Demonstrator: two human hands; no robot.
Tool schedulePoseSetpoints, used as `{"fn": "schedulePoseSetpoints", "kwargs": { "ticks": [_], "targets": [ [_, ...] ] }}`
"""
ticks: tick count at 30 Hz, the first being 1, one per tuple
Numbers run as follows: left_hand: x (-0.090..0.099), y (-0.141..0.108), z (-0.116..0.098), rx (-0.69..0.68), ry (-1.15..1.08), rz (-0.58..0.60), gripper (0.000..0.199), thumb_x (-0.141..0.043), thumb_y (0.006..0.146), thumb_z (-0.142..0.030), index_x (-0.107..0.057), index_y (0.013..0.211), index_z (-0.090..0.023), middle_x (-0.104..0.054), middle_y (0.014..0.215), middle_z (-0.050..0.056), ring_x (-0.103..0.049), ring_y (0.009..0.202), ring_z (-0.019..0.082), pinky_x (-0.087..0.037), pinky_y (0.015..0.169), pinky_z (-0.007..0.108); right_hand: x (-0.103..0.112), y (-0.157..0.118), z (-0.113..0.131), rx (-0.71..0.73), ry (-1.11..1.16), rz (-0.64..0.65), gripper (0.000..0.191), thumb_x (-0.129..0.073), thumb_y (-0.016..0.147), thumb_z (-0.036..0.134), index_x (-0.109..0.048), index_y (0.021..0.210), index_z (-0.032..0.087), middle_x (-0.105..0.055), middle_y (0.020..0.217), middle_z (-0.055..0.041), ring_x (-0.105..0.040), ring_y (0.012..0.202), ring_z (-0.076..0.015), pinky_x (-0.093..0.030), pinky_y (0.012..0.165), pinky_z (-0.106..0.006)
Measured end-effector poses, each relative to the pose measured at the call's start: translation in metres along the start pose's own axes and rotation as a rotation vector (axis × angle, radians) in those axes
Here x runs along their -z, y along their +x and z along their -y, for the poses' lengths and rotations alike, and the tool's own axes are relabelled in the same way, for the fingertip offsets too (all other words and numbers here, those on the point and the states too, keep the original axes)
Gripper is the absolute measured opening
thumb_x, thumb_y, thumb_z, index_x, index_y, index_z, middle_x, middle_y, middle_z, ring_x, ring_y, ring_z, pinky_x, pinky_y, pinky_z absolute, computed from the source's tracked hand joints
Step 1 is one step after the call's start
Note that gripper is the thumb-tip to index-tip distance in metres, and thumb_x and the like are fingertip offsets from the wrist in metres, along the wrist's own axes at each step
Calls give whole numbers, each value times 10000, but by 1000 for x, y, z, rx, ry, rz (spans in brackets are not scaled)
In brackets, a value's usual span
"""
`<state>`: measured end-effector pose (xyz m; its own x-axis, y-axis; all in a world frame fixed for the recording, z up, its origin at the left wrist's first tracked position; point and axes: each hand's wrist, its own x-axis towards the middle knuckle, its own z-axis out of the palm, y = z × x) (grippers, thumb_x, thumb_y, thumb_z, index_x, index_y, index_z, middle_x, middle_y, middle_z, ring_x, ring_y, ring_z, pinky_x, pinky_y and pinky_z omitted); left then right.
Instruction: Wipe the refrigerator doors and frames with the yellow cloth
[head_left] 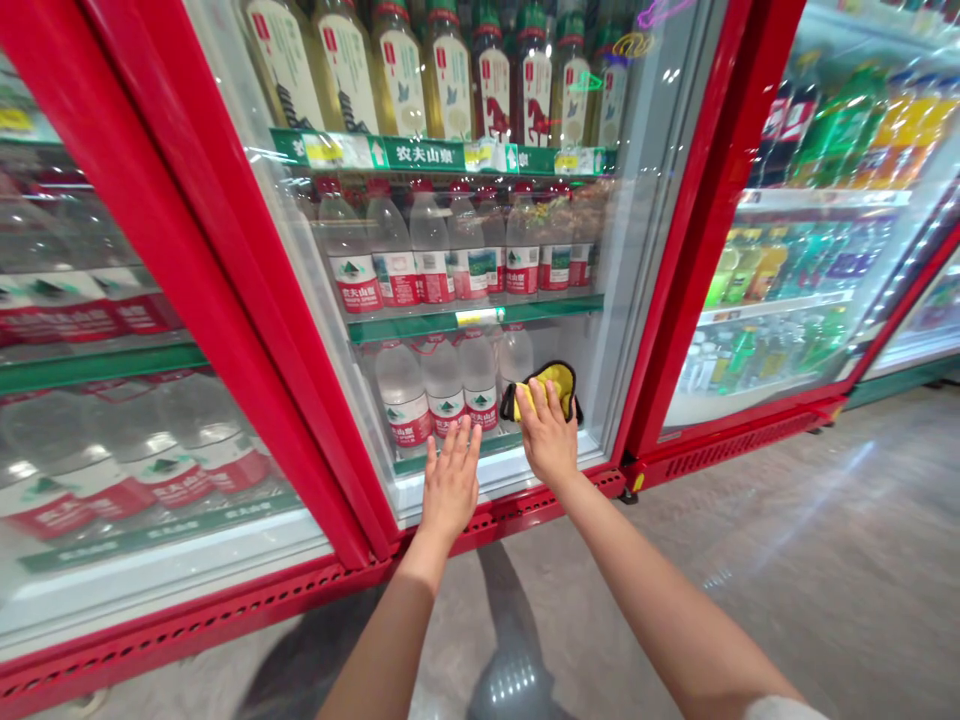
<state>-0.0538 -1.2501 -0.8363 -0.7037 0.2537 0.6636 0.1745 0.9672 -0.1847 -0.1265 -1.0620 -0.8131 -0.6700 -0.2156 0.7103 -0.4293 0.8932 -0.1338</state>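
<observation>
Right hand (pixel 547 435) pressed flat on a folded yellow microfibre cloth with a black hem (pixel 547 392), cloth against the outside of the centre glass door (pixel 622 250), low down near the far bottom edge. Fingers spread over the cloth, not clenched: palm-and-finger hold, no pinch. Left hand (pixel 450 487) released, empty, fingers splayed, just left of the cloth, at or just off the same glass; contact cannot be told from this view.

Technique: a folded pad under the whole palm and fingers spreads pressure evenly. Keep the fingertips on the pad, not past its edge, so skin stays off the glass. Keep the free palm clear of the area the cloth covers, as it can leave prints.

Counts: 1 cloth, 2 hands. Red-framed glass doors (pixel 690 230): 3 in clear view, a sliver of a fourth at far right. Centre door, 3 shelves with green price strips (pixel 442 155): roughly 8 labelled glass-look drink bottles (pixel 450 85) on top, about 8 clear plastic water bottles with red labels (pixel 431 250) in the middle, 4 similar bottles (pixel 401 390) at the bottom, the rightmost partly behind the cloth. Polished grey floor (pixel 825 560) on the near side.
</observation>
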Motion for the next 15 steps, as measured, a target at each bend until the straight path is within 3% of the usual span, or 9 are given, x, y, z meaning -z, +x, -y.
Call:
{"fn": "schedulePoseSetpoints", "kwargs": {
  "ticks": [4,10,15],
  "targets": [
    [0,-1,-1,-6,2,8,903,-530,852,-76,-96,1633,-201,-188,1685,98,-102,1580,242,-79,1288,547,-4,-2,0,-40,6,-37,642,-409,996,222,-260,1612,331,-259,1689,-49,-163,1568,-305,-258,1193,-625],
    [-3,-7,4,11,24,17,850,-521,868,-93,-155,1628,-196,-188,1687,95,-83,1582,248,-68,1286,561,-27,-35,-21,26,10,49,613,-442,986,201,-353,1578,334,-374,1641,-56,-251,1540,-308,-322,1174,-623],
    [-4,-15,13,95,55,-8,917,-550,854,-95,-74,1633,-184,-138,1688,119,-69,1580,281,-57,1274,602,-26,-9,8,-89,47,-37,710,-424,965,169,-198,1627,297,-202,1701,-100,-170,1557,-373,-497,1031,-583]
  ]
}}
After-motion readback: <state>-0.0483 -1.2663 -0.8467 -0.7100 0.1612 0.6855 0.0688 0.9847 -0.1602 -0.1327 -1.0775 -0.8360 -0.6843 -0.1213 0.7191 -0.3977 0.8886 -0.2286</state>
